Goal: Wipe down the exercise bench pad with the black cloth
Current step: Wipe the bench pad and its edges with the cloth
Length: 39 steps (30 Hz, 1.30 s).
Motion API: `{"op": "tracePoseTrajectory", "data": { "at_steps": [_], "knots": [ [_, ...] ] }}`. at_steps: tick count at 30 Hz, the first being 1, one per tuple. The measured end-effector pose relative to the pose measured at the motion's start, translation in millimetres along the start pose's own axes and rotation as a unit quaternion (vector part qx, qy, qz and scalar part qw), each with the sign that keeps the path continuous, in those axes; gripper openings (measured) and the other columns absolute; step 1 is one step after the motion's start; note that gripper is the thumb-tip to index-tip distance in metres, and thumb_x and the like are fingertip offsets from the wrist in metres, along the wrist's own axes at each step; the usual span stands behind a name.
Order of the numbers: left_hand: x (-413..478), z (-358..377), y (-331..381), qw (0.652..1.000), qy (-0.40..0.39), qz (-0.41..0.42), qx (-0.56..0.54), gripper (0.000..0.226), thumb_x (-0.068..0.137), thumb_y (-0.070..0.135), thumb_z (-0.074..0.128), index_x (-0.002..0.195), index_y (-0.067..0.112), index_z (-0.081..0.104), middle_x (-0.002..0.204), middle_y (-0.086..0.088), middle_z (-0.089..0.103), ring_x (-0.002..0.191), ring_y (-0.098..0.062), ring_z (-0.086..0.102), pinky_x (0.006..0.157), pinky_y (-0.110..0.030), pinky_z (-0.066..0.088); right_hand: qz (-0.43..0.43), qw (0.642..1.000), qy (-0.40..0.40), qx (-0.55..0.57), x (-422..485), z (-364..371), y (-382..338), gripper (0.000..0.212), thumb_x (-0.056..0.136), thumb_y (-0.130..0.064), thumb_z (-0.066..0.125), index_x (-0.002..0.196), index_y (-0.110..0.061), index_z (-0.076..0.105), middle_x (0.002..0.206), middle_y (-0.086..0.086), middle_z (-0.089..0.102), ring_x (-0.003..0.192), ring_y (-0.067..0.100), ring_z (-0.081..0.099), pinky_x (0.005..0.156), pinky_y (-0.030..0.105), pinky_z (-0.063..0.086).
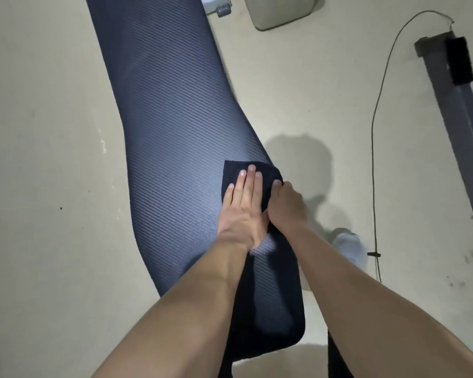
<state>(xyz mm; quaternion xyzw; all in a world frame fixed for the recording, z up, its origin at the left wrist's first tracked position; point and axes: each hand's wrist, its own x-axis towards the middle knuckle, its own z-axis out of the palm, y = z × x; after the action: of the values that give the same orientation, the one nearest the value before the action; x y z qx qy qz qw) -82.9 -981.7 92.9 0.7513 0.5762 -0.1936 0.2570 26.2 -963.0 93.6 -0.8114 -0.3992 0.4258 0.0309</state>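
Note:
The long dark ribbed bench pad [164,126] runs from the top left down to the bottom centre. A black cloth [268,173] lies flat near the pad's right edge. My left hand [243,208] presses flat on the cloth, fingers straight and together. My right hand [286,205] curls over the cloth's right side at the pad's edge and grips it. Part of the cloth is hidden under both hands.
Pale floor surrounds the pad. A thin cable [374,137] loops down the right side. A grey metal frame bar [456,113] runs along the far right. A pale bin [281,9] stands at the top. A light-coloured shoe [348,245] sits beside the pad's right edge.

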Motion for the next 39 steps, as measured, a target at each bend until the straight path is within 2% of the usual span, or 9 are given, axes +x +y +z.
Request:
{"op": "tracePoseTrajectory", "data": {
  "at_steps": [3, 6, 11, 16, 19, 22, 30, 34, 39],
  "knots": [
    [35, -22, -6, 0.997, 0.018, -0.068, -0.015, 0.086, 0.098, 0.033, 0.033, 0.147, 0.006, -0.033, 0.15, -0.008, -0.048, 0.143, -0.023, -0.037, 0.122, -0.043, -0.01, -0.069, 0.997, -0.019, -0.043, 41, -6, -36, 0.046, 0.107, -0.031, 0.02, 0.121, -0.003, 0.053, 0.117, 0.016, 0.063, 0.11, 0.037, 0.06, 0.08, 0.034, 0.033],
    [65, -46, -14, 0.989, 0.01, -0.144, -0.036, 0.098, 0.094, 0.028, 0.045, 0.146, 0.004, -0.035, 0.15, -0.009, -0.048, 0.143, -0.025, -0.037, 0.122, -0.044, -0.009, -0.102, 0.991, -0.071, -0.058, 74, -15, -77, 0.046, 0.107, -0.03, 0.02, 0.118, -0.003, 0.056, 0.12, 0.017, 0.063, 0.115, 0.036, 0.058, 0.084, 0.033, 0.035],
    [95, -80, -23, 0.976, 0.015, -0.198, -0.086, 0.077, 0.1, 0.039, 0.02, 0.149, 0.006, -0.031, 0.155, -0.005, -0.041, 0.146, -0.021, -0.032, 0.122, -0.042, -0.01, -0.142, 0.98, -0.136, -0.015, 113, -27, -116, 0.049, 0.107, -0.036, 0.024, 0.119, -0.003, 0.058, 0.122, 0.019, 0.064, 0.113, 0.035, 0.059, 0.085, 0.033, 0.038],
    [76, -59, 8, 0.964, 0.02, -0.243, -0.104, 0.083, 0.098, 0.028, 0.029, 0.146, 0.002, -0.033, 0.153, -0.012, -0.044, 0.144, -0.026, -0.035, 0.123, -0.045, -0.007, -0.158, 0.969, -0.19, 0.026, 93, -29, -83, 0.053, 0.103, -0.038, 0.029, 0.15, -0.012, 0.031, 0.145, 0.014, 0.051, 0.129, 0.034, 0.051, 0.108, 0.043, 0.039],
    [54, -42, 27, 0.961, 0.001, -0.252, -0.115, 0.084, 0.098, 0.029, 0.029, 0.144, 0.001, -0.035, 0.149, -0.013, -0.048, 0.142, -0.028, -0.038, 0.123, -0.046, -0.006, -0.154, 0.966, -0.206, 0.003, 76, -33, -56, 0.058, 0.104, -0.035, 0.031, 0.155, -0.01, 0.019, 0.157, 0.013, 0.036, 0.139, 0.033, 0.041, 0.113, 0.042, 0.034],
    [47, -36, 31, 0.962, -0.006, -0.248, -0.117, 0.082, 0.098, 0.028, 0.027, 0.145, 0.001, -0.035, 0.148, -0.012, -0.05, 0.142, -0.027, -0.038, 0.123, -0.047, -0.005, -0.152, 0.965, -0.213, 0.001, 71, -35, -48, 0.057, 0.105, -0.034, 0.031, 0.155, -0.008, 0.019, 0.158, 0.013, 0.034, 0.141, 0.032, 0.039, 0.114, 0.041, 0.032],
    [79, -60, 8, 0.962, 0.009, -0.243, -0.123, 0.083, 0.098, 0.031, 0.027, 0.146, 0.004, -0.034, 0.149, -0.009, -0.049, 0.141, -0.025, -0.039, 0.122, -0.045, -0.009, -0.14, 0.97, -0.195, -0.037, 96, -38, -95, 0.053, 0.106, -0.041, 0.024, 0.123, 0.0, 0.052, 0.124, 0.02, 0.063, 0.112, 0.036, 0.06, 0.094, 0.04, 0.047],
    [106, -78, -14, 0.96, 0.021, -0.246, -0.129, 0.088, 0.096, 0.036, 0.031, 0.146, 0.003, -0.034, 0.151, -0.01, -0.047, 0.143, -0.026, -0.037, 0.123, -0.045, -0.008, -0.153, 0.972, -0.172, -0.051, 116, -38, -133, 0.045, 0.107, -0.037, 0.024, 0.102, -0.006, 0.055, 0.114, 0.019, 0.066, 0.105, 0.036, 0.062, 0.082, 0.036, 0.043],
    [145, -114, -54, 0.961, 0.013, -0.244, -0.131, 0.089, 0.096, 0.036, 0.032, 0.146, 0.005, -0.035, 0.149, -0.008, -0.049, 0.142, -0.025, -0.038, 0.122, -0.045, -0.009, -0.146, 0.974, -0.168, -0.049, 141, -36, -191, 0.041, 0.107, -0.037, 0.022, 0.092, -0.011, 0.051, 0.11, 0.017, 0.067, 0.1, 0.035, 0.063, 0.083, 0.036, 0.045]
  ]
}}
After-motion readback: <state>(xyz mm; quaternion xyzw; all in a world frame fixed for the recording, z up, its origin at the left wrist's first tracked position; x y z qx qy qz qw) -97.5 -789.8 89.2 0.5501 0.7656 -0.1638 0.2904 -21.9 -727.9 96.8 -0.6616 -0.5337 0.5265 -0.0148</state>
